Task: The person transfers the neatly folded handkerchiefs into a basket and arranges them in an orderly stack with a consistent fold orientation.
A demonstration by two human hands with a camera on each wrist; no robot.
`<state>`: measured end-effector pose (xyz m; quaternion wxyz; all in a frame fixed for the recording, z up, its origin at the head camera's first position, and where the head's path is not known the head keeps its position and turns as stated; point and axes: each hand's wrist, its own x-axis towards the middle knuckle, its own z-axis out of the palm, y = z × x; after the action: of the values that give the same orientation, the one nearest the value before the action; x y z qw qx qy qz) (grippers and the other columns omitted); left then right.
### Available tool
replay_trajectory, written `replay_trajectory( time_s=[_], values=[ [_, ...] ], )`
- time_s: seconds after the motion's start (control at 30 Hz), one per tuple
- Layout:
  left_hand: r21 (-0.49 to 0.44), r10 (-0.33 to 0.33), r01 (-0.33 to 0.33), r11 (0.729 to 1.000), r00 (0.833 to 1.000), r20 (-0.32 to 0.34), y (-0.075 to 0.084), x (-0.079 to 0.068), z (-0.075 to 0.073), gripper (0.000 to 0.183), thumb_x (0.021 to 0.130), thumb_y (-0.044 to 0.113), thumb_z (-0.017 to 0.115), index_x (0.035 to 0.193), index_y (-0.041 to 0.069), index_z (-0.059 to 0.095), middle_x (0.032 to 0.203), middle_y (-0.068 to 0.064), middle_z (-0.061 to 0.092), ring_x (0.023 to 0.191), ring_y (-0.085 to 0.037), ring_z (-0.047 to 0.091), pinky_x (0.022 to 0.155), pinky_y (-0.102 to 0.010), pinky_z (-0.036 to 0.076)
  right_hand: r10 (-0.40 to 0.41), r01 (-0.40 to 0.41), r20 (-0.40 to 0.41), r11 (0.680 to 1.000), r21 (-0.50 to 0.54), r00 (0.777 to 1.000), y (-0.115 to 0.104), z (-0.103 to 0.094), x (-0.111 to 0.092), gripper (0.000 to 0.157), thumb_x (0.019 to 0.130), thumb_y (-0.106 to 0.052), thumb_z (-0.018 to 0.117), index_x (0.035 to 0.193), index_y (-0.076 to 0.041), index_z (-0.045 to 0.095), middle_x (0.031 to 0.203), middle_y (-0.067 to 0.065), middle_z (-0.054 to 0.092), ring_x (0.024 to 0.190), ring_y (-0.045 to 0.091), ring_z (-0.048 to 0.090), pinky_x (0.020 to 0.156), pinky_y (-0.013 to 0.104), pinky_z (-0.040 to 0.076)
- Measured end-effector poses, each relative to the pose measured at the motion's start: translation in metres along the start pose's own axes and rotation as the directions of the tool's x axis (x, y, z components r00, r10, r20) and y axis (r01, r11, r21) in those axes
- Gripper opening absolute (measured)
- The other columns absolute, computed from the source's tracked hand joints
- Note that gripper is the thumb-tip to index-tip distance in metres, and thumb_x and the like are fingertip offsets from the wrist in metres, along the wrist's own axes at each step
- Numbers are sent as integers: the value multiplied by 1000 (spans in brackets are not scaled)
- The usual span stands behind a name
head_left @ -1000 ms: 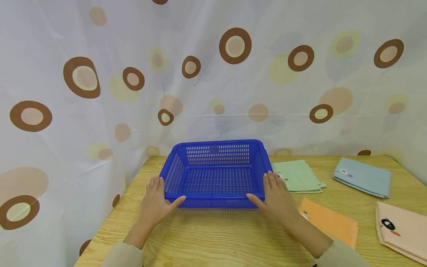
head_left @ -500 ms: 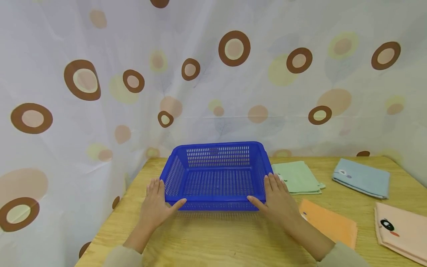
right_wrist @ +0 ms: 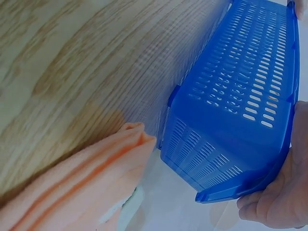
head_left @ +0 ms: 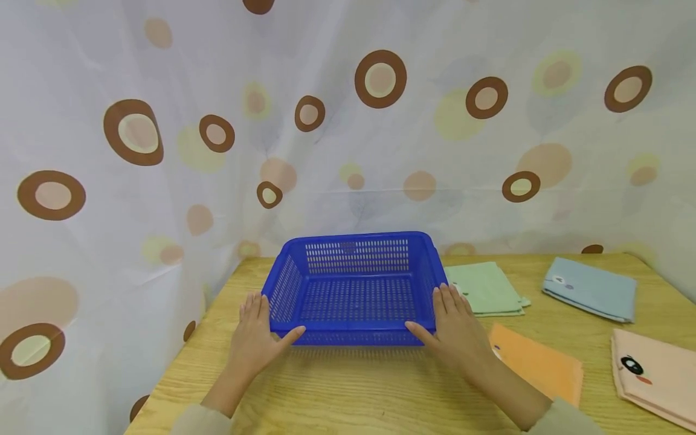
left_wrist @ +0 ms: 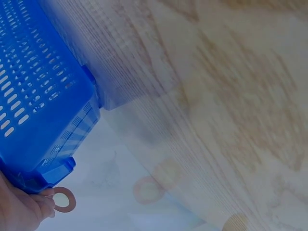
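Observation:
A blue plastic basket (head_left: pixel 353 326) with slotted walls stands on the table in the head view, with nothing inside it. My left hand (head_left: pixel 251 338) lies at its near left corner, fingers straight along the side and thumb on the front rim. At the near right corner, my right hand (head_left: pixel 461 338) rests the same way, its thumb reaching inward over the front rim. The left wrist view has fingertips (left_wrist: pixel 43 207) against the outer edge of the basket's rim. Fingers (right_wrist: pixel 274 202) also touch the rim's outside in the right wrist view.
Folded cloths lie to the right: green (head_left: pixel 484 290), orange (head_left: pixel 544 362), blue (head_left: pixel 589 289) and peach (head_left: pixel 655 371). The right forearm overlaps the orange one. A patterned curtain (head_left: pixel 380 151) hangs behind and left of the wooden table (head_left: pixel 348 399).
The basket and both hands keep practically the same place. The whole head view has shifted slightly downward since the first frame.

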<state>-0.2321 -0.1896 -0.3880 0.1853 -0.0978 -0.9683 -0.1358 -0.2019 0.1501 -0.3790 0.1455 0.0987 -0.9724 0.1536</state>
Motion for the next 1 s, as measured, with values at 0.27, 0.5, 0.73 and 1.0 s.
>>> replay_trajectory(
  time_s=[0.27, 0.5, 0.73, 1.0],
  values=[
    [-1, 4, -4, 1000, 1000, -1, 2, -2, 0, 103, 77, 63, 56, 135, -17, 27, 144, -33, 23, 136, -45, 16, 113, -53, 15, 3, -3, -7, 1000, -4, 1000, 1, 0, -3, 89, 88, -59, 42, 136, 15, 27, 143, 33, 25, 136, 45, 17, 111, 56, 17],
    [5, 7, -7, 1000, 1000, 1, 4, -3, -1, 103, 76, 63, 57, 135, -17, 27, 144, -33, 23, 136, -45, 16, 113, -53, 15, -1, 1, -8, 1000, -14, 1000, 1, -1, -7, 88, 89, -58, 42, 135, 16, 29, 143, 32, 26, 135, 45, 18, 111, 56, 18],
    [6, 9, -9, 1000, 1000, -5, 5, -5, 1, 103, 76, 63, 56, 134, -17, 28, 143, -33, 24, 136, -44, 16, 113, -53, 15, -4, 3, -9, 999, -32, 1000, 3, -2, -9, 88, 89, -58, 42, 135, 15, 30, 142, 32, 28, 135, 45, 19, 111, 56, 19],
    [-2, -2, 2, 1000, 1000, 7, 8, -8, -1, 103, 76, 63, 56, 135, -17, 27, 143, -33, 24, 137, -44, 15, 113, -54, 14, -1, 0, -8, 1000, -26, 1000, 2, -5, -12, 88, 88, -59, 42, 135, 15, 30, 142, 32, 28, 135, 45, 20, 110, 56, 19]
  ],
)
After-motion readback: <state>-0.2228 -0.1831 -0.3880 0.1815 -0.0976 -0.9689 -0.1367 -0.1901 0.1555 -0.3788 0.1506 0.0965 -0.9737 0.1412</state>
